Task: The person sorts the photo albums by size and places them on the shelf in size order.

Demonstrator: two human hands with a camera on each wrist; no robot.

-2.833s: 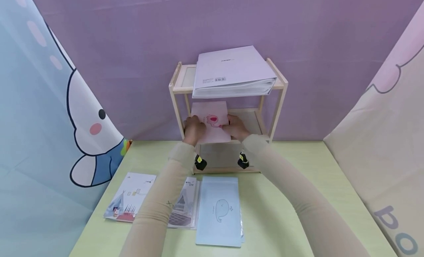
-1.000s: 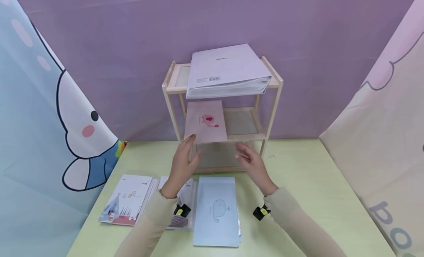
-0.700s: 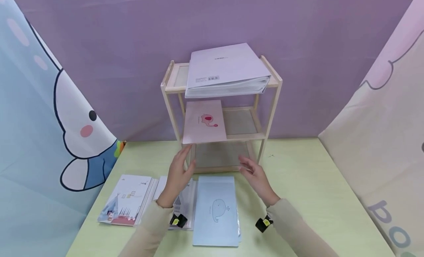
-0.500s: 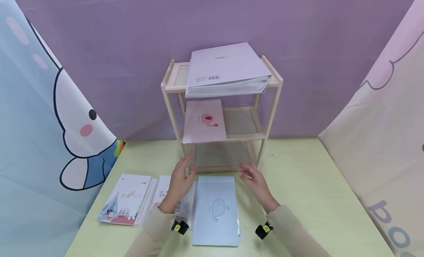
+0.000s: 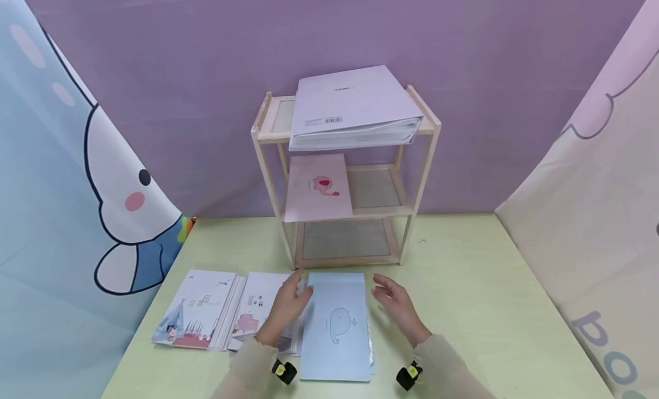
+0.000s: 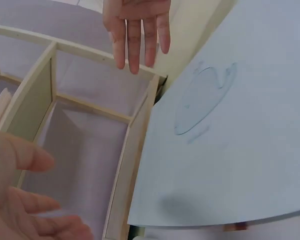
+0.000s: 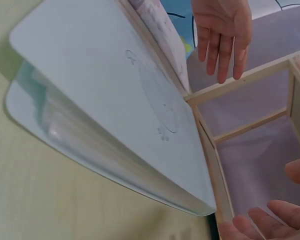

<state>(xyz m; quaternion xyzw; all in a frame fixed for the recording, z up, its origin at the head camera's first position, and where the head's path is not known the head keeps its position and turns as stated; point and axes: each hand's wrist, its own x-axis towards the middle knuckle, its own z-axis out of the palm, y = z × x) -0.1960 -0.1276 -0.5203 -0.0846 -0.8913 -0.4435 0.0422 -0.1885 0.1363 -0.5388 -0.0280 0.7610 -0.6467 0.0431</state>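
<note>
On the table lies a light blue album (image 5: pixel 334 359) with a whale drawing; clear sleeves show between its covers in the right wrist view. My left hand (image 5: pixel 285 308) hovers by its left edge, fingers extended, overlapping a white illustrated album (image 5: pixel 259 293) beside it. Off the blue album's right edge is my right hand (image 5: pixel 400 308), fingers loosely bent, nothing in it. Both palms face each other across the blue album. A pink album (image 5: pixel 319 202) with an elephant drawing lies on the middle shelf, at its left side, its front edge jutting out a little.
A small wooden three-tier rack (image 5: pixel 412 230) stands behind the hands. A large, thick white-lilac album (image 5: pixel 355 104) rests on its top tier. Another white illustrated album (image 5: pixel 198 307) lies at the table's left. Printed curtains (image 5: pixel 149 227) hang at the sides, with a purple cloth (image 5: pixel 463 102) behind.
Earlier both hands held the pink album at the middle shelf. They have let it go and drawn back down to either side of the blue album. The pink album stays on the shelf.
</note>
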